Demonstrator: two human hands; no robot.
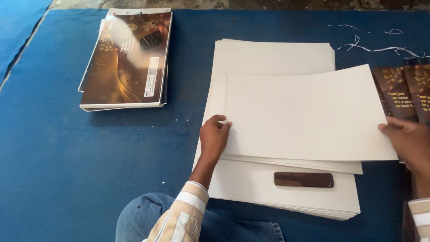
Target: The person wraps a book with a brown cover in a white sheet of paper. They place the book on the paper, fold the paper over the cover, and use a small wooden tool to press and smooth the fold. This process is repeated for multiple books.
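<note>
White sheet (309, 112) is mid-lift off the paper stack (268, 188), left hand (214, 136) fingers pinching its left edge, right hand (410, 139) gripping the right; next probably needs a square, even set-down.

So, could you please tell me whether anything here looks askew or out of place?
The top white sheet, held by the left hand and right hand, lies skewed across the paper stack. Thin white paper scraps litter the blue mat at top right.
</note>
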